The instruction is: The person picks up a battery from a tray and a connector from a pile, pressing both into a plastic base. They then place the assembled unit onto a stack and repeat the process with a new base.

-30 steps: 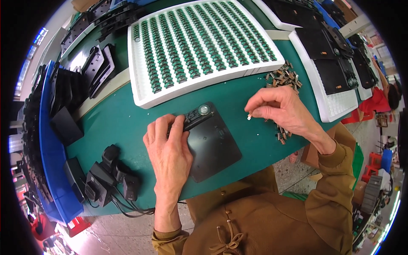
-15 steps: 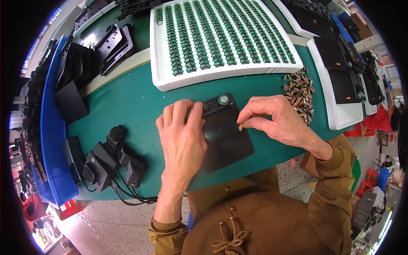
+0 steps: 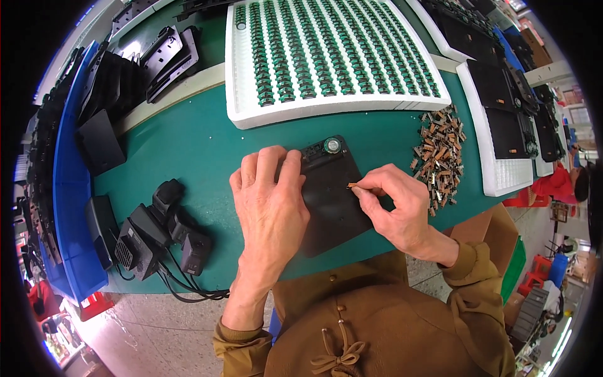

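Observation:
A flat black plastic panel (image 3: pixel 330 220) lies on the green work surface in front of me. A round silver-topped part (image 3: pixel 331 146) sits in its far right corner. My left hand (image 3: pixel 270 204) rests over the panel's left side, fingers bent and holding it; its thumb is hidden. My right hand (image 3: pixel 400 207) pinches a small copper-coloured piece (image 3: pixel 352 185) between thumb and forefinger, just over the panel's right half. Whether the piece touches the panel, I cannot tell.
Beyond the panel stands a white foam tray (image 3: pixel 339 107) with rows of green parts. Small copper-and-silver pieces (image 3: pixel 440 157) are heaped at the right. Black devices with cables (image 3: pixel 147 235) and a blue bin (image 3: pixel 78 239) lie left. Another foam tray (image 3: pixel 502 179) holds black panels.
My right hand has turned and come nearer to me, and the copper-coloured piece now sits slightly farther left over the panel. My left hand stays on the panel. The whole view has shifted slightly.

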Demonstrator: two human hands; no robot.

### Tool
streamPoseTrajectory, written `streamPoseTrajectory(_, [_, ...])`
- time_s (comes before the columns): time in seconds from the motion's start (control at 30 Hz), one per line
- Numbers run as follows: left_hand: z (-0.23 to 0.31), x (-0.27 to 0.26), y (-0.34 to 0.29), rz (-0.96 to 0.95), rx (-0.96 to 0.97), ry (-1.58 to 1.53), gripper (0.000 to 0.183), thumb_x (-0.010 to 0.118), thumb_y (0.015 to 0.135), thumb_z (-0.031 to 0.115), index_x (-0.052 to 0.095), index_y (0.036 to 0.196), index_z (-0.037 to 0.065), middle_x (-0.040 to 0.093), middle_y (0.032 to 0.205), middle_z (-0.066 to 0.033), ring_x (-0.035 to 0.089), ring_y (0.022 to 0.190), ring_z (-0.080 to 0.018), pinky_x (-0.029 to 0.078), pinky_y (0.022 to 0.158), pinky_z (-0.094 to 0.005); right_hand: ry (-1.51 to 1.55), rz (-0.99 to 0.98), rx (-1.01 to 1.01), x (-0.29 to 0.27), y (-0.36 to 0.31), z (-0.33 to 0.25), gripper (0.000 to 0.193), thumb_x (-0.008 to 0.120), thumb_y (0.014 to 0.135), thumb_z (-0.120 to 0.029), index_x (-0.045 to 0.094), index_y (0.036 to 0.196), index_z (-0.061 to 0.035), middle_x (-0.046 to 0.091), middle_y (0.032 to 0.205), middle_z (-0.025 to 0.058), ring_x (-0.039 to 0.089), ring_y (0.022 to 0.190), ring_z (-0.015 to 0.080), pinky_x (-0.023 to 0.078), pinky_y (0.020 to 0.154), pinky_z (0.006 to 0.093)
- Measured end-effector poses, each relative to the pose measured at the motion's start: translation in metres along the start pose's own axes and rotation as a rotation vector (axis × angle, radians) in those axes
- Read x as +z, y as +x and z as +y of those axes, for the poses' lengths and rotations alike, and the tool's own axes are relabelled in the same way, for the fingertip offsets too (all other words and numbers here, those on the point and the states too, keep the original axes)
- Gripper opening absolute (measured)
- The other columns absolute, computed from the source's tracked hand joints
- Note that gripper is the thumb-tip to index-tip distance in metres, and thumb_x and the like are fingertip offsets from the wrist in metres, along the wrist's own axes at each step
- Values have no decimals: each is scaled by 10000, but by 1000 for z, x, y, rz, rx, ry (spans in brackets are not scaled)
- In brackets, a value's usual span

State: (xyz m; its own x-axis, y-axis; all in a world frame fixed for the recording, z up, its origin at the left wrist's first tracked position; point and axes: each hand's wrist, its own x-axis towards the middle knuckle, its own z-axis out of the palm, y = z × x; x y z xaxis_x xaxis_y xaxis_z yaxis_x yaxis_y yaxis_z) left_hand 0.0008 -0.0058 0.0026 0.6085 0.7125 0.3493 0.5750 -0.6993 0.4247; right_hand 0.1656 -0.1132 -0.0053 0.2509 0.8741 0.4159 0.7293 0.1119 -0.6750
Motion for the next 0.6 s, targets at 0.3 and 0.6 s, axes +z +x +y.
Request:
streamPoseTrajectory(0.3, [0,1,-1,10,3,5,315,679,763,-9,663,1077,14,601,1068,-99,551,1005,-303,436,852,-405,-203,185,-200,13,-9,2,228,764,696,83,604,813,-29,608,733,65,591,605,219,452,475,317])
streamPoseTrajectory(0.6, [1,0,-1,-1,1,2,316,677,769,-8,659,1084,12,599,1073,-105,550,999,-310,435,846,-409,-195,143,-115,11,-7,-3,217,761,686,63,593,773,-42,606,720,66,591,604,231,445,478,334])
